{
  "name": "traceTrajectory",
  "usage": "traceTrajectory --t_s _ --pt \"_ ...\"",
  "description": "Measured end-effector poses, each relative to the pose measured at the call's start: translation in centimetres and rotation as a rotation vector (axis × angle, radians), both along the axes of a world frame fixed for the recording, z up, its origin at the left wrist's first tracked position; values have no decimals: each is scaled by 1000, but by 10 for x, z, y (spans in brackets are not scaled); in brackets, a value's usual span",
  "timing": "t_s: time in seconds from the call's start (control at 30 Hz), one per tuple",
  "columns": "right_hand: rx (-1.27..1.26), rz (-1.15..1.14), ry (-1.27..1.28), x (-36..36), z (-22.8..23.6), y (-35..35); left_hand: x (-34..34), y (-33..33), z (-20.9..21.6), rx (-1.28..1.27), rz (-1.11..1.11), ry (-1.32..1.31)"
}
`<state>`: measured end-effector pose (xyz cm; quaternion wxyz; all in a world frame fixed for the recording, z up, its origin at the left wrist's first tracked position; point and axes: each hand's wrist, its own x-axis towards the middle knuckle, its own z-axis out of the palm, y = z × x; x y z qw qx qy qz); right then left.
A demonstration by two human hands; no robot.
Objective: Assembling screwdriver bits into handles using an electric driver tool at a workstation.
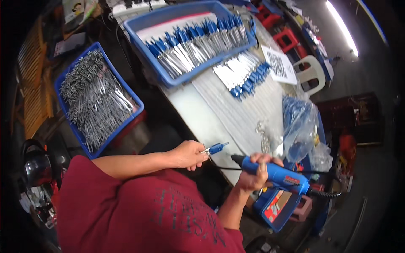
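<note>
My left hand [190,155] is closed round a small blue-and-silver metal piece [216,148], its blue end pointing right over the table edge. In my right hand [257,173] I grip a corded blue electric screwdriver [280,176]. Its dark tip points left towards the metal piece, with a gap between them. A row of similar blue-and-silver pieces [242,72] lies on the table [198,110]. Many more stand packed in a blue tray [162,75] at the back. A small heap of tiny metal parts [264,137] lies above the screwdriver.
At left, a blue crate [136,98] holds a mass of silver metal parts. Clear plastic bags [299,122] and a printed sheet [279,64] are on the right side. A white plastic chair [314,72] stands beyond. Below the screwdriver is a blue bin [276,223].
</note>
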<state>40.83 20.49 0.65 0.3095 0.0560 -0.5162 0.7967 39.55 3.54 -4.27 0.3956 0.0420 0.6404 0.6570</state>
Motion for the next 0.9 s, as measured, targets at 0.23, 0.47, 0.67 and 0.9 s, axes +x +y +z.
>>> traceTrajectory --t_s 0.23,0.47,0.67,0.9 --pt "36 -53 -10 2 2 0 -55 -40 43 278 309 289" --pt "12 -65 -51 0 -1 2 -147 -83 74 115 653 633" --pt "7 -66 -89 0 0 0 -205 -98 65 -73 734 675" --pt "5 -67 -105 1 -2 2 -233 -92 39 -71 853 405"
